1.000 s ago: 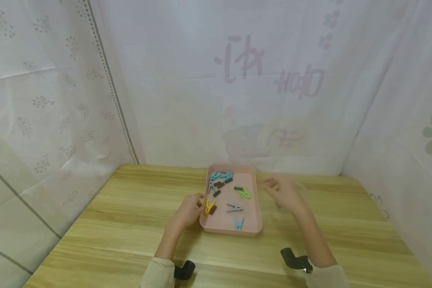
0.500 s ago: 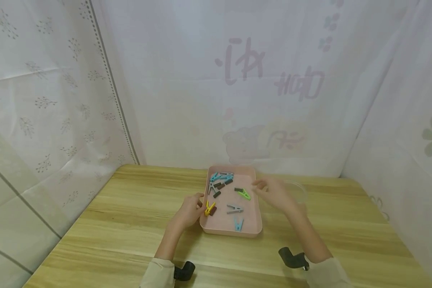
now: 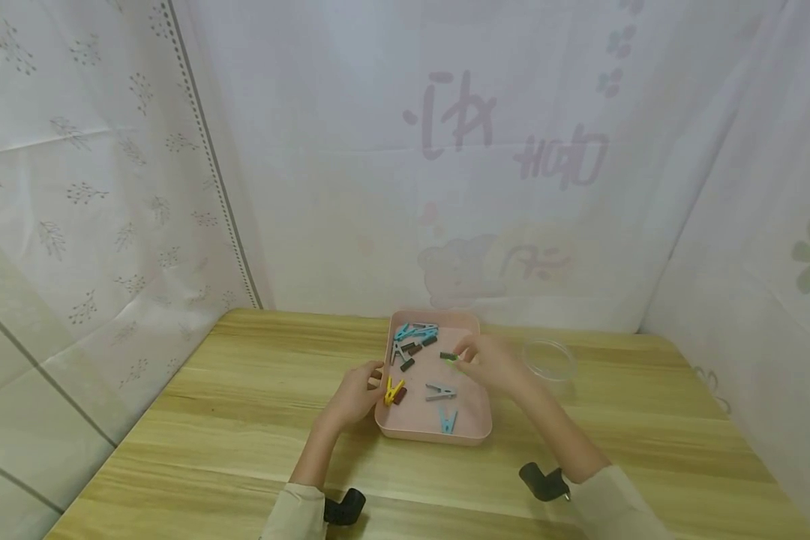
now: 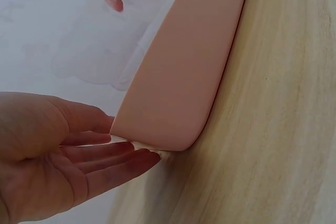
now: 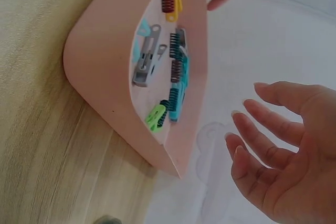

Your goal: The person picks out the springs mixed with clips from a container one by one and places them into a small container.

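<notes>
Presently, green clip (image 5: 155,117): bright lime, beside dark ribbed piece (image 5: 163,113), inside your pink tray (image 3: 432,435).
Your right hand (image 3: 494,365): near clip, fingers parted, holding nothing.
Your left hand (image 3: 352,394): fingers relaxed, touching tray.

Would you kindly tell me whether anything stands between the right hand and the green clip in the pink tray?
Nothing visible does: the right hand hovers above the green clip, and the pink tray is open on top. A dark ridged piece lies right beside the clip.
</notes>
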`<state>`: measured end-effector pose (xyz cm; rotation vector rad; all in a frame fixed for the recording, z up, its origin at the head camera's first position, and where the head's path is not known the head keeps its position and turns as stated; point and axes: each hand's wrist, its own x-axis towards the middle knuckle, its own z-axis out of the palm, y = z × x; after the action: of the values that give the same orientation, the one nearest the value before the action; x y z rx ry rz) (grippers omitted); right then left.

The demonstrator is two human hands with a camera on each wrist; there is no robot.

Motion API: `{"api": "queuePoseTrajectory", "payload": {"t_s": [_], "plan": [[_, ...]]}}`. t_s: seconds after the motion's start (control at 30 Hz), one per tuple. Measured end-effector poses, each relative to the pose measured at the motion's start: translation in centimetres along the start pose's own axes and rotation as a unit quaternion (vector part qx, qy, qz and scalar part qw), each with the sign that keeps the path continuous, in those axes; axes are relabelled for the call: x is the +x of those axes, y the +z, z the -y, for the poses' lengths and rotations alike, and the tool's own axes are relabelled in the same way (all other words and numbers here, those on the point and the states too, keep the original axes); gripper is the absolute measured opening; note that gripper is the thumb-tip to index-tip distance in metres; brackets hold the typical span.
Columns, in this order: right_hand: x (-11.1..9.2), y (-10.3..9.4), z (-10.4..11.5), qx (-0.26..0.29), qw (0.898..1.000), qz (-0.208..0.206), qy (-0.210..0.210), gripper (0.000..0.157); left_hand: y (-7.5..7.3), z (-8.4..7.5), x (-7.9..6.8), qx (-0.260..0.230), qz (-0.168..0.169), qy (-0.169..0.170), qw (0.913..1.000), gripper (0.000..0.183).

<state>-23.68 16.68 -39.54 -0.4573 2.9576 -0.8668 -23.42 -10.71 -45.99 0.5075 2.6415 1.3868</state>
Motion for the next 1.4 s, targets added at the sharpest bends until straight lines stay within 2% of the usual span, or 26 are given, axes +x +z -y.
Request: {"api": "queuePoseTrajectory", "payload": {"t_s": [0.23,0.43,0.57,0.73,0.97,1.13,1.27,1.4], "plan": [[0.2,0.2,0.8,0.009,1.000,0.019,-0.012,0.020,-0.1,0.0,0.0,-0.009,-0.002,0.001,1.0000,0.043],[0.7,0.5,1.0,0.005,0.999,0.029,-0.021,0.017,-0.1,0.0,-0.1,-0.049,-0.002,-0.016,0.9987,0.046],[1.2,0.7,0.9,0.010,0.998,0.030,-0.048,0.016,-0.2,-0.3,-0.3,-0.064,-0.002,-0.018,0.9978,0.045],[1.7,1.0,0.9,0.015,0.996,0.041,-0.078,0.019,-0.2,-0.5,-0.4,-0.060,-0.011,-0.020,0.9980,0.043],[2.3,1.4,0.9,0.032,0.994,0.075,-0.080,0.024,-0.2,-0.6,-0.4,-0.065,-0.013,-0.024,0.9975,0.045],[2.6,2.0,0.7,0.063,0.990,0.092,-0.080,0.022,-0.3,-0.7,-0.3,-0.057,-0.014,-0.024,0.9980,0.046],[2.7,2.4,0.8,0.077,0.989,0.095,-0.083,0.019,-0.2,-0.8,-0.3,-0.053,-0.014,-0.026,0.9981,0.045],[2.7,2.7,1.2,0.069,0.989,0.092,-0.088,0.017,-0.2,-0.7,-0.3,-0.056,-0.014,-0.028,0.9979,0.045]]}}
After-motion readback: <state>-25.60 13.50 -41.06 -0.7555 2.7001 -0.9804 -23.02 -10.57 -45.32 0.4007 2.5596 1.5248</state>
